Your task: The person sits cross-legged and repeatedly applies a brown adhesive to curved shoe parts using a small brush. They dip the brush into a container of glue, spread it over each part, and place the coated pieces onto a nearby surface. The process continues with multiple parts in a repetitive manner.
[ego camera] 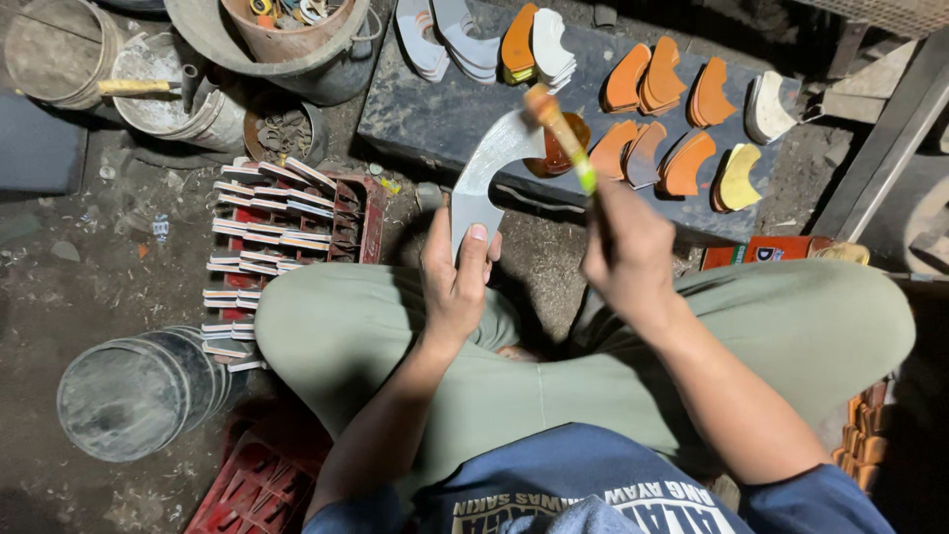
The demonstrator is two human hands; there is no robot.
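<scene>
The dark board (435, 119) is the largest thing here and serves as the landmark: it lies across the ground in front of the seated person, carrying rows of curved pieces, some coated orange (643, 79) and some pale (450, 40). Left of the board stand dusty buckets (168, 94), and nearer the person on that side a red crate (361, 213) holds stacked flat pieces; a grey tub (129, 396) sits further back from the board, beside the person's knee. At the board's near edge a small orange jar (565, 148) stands, partly hidden. Just short of that edge the left hand (457, 287) is closed around the lower end of a curved grey strip (489, 173), thumb pressed flat on its face, so the strip rises toward the jar. The right hand (628, 247) is closed around the handle of a brush (560, 129), whose wet orange tip meets the strip's upper end, right over the jar. My judgement is that the biggest risk is the jar tipping, since brush and strip work close above it and a knock would spill it over the board. Next, a loaded brush could drip onto the trousers or ground. Smallest, the thumb could smear fresh coating if the brush runs down to it.
</scene>
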